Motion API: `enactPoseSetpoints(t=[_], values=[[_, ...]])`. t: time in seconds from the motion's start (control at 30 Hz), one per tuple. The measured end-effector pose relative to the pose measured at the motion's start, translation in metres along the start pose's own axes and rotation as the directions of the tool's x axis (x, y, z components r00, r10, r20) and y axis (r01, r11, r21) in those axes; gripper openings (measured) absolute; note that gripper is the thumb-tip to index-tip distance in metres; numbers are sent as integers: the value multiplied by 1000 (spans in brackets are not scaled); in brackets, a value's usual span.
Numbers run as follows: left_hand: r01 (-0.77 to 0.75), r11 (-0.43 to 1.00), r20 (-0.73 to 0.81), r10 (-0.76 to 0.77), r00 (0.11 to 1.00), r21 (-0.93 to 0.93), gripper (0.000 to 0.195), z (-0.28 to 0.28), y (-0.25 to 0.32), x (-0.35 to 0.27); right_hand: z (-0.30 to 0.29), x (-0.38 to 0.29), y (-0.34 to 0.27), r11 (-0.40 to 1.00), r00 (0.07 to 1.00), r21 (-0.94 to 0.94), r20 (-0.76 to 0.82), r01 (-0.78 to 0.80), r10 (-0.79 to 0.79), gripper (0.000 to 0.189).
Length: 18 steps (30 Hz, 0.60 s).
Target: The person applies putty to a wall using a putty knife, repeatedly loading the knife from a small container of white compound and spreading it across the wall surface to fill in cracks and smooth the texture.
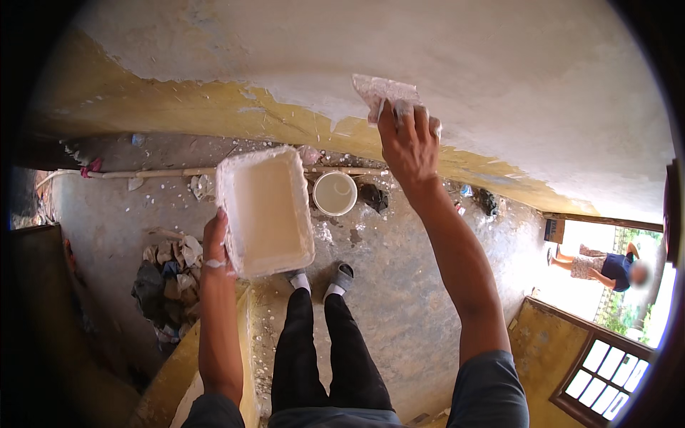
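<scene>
My left hand (217, 241) grips the left side of a rectangular plastic tub (267, 208), its rim caked with pale plaster and its inside coated or filled with an off-white material. In my right hand (409, 134), fingers smeared white, is a flat plaster-crusted scraper (386, 91), held against or close to the wall (481, 69); contact cannot be told. Pale filler covers the wall's upper part, with a ragged edge over yellow paint (203, 101) lower down. On the floor beyond my feet stands a round white bucket (335, 193) of cloudy liquid.
A long pole (155, 173) lies along the wall base. Crumpled black plastic (374, 198) sits beside the bucket. A heap of rags and bags (168, 283) lies left, near a low yellow wall (171, 369). At right, a person (604, 267) stands past the doorway, near a barred window (602, 374).
</scene>
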<state>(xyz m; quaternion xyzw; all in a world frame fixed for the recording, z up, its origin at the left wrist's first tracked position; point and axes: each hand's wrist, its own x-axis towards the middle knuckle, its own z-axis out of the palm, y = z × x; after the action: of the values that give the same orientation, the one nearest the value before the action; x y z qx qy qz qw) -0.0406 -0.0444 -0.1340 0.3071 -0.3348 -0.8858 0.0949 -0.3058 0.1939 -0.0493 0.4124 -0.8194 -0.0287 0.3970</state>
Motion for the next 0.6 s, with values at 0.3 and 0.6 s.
enactPoseSetpoints(t=[0.3, 0.6], values=[[66, 994, -104, -75, 992, -85, 68, -27, -16, -69, -64, 70, 39, 991, 992, 49, -12, -128, 129, 11], [147, 979, -54, -156, 986, -142, 66, -21, -20, -75, 41, -4, 23, 996, 996, 13, -1, 93, -93, 27]])
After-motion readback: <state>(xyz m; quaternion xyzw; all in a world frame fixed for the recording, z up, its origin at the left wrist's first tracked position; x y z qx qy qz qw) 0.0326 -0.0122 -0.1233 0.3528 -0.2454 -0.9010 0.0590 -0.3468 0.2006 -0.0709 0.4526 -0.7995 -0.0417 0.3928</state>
